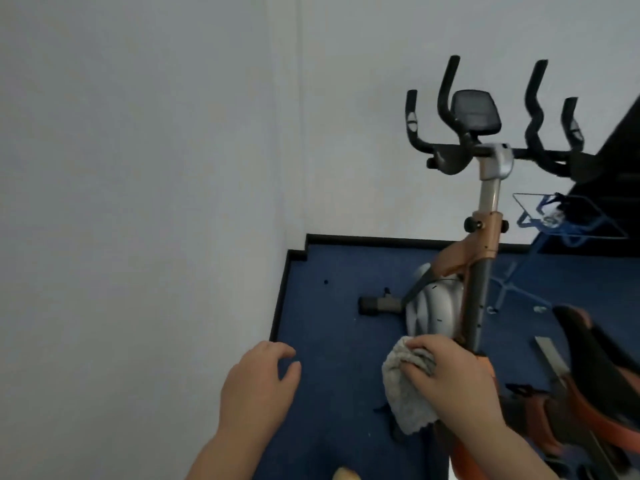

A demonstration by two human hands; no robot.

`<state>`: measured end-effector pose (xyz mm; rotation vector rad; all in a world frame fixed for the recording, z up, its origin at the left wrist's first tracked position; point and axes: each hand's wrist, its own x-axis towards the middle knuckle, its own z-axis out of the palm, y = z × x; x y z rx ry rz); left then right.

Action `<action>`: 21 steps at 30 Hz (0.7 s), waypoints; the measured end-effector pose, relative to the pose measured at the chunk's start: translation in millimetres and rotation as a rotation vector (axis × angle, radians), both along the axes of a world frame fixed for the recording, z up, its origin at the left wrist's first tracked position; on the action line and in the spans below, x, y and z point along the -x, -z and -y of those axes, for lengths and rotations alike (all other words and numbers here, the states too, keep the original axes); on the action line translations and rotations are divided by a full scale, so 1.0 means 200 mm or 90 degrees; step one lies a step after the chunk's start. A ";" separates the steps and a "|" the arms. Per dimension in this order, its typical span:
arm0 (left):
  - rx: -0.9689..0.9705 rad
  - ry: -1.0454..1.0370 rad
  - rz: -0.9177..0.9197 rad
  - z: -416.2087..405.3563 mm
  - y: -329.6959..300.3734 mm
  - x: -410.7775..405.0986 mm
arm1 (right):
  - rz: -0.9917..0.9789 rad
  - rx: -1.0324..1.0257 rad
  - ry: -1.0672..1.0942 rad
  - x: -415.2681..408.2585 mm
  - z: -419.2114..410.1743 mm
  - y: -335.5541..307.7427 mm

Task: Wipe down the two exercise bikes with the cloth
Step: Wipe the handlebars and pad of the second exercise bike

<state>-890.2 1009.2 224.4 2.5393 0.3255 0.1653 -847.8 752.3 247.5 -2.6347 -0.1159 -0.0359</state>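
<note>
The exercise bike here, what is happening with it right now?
A person is wiping the exercise bike with a grey cloth. The right hand presses the cloth against the lower part of the bike's frame, near the dark upright post. The left hand is open, holds nothing and hangs over the blue carpet. The black handlebars and the console are not being touched at this moment.

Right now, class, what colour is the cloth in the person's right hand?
Light grey: the cloth, held by the right hand, shows best in the head view.
</note>
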 end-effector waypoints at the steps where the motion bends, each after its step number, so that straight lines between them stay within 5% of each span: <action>1: -0.002 0.012 0.004 0.01 0.01 -0.09 | 0.008 0.006 0.006 -0.07 0.00 0.01; 21: 0.011 0.281 -0.009 0.19 -0.11 -1.85 | 0.065 -0.007 0.177 -1.45 0.05 -0.08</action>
